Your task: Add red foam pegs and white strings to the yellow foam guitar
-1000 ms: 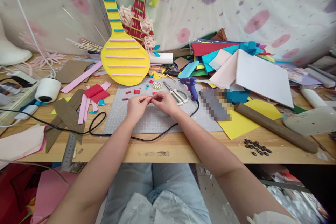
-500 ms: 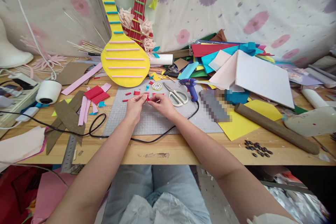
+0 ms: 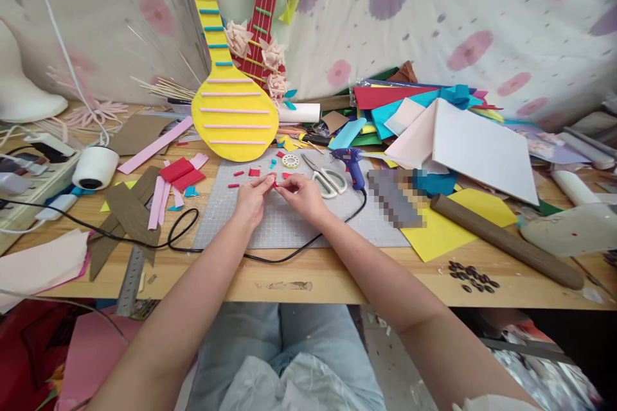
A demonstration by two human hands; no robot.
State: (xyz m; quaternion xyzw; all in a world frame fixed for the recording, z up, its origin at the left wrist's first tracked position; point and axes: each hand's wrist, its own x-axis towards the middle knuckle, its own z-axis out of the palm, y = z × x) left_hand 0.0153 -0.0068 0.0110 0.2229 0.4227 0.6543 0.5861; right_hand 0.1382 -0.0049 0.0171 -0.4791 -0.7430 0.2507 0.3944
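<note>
Over the grey cutting mat (image 3: 222,231), my left hand (image 3: 252,203) and my right hand (image 3: 306,199) meet fingertip to fingertip. Between them is a small piece of red paper (image 3: 275,184), pinched from both sides and mostly hidden by the fingers. Short red rolls (image 3: 234,185) and small red scraps (image 3: 254,173) lie on the mat beyond my left hand. Just past my right hand are scissors (image 3: 330,182) with pale handles and a round white tape spool (image 3: 290,160). A blue glue gun (image 3: 354,167) rests to the right of the scissors.
Behind the mat stands a yellow lute-shaped cutout (image 3: 236,119) with pink and blue strips. A black cord (image 3: 284,259) crosses the mat's front. Folded red paper (image 3: 182,173) lies left; a brown tube (image 3: 506,241), yellow sheet (image 3: 434,237) and black beads (image 3: 475,276) lie right.
My fingertips have shifted slightly around the red piece, and less of it shows now. The whole view has moved a little; the things on the table stay in place.
</note>
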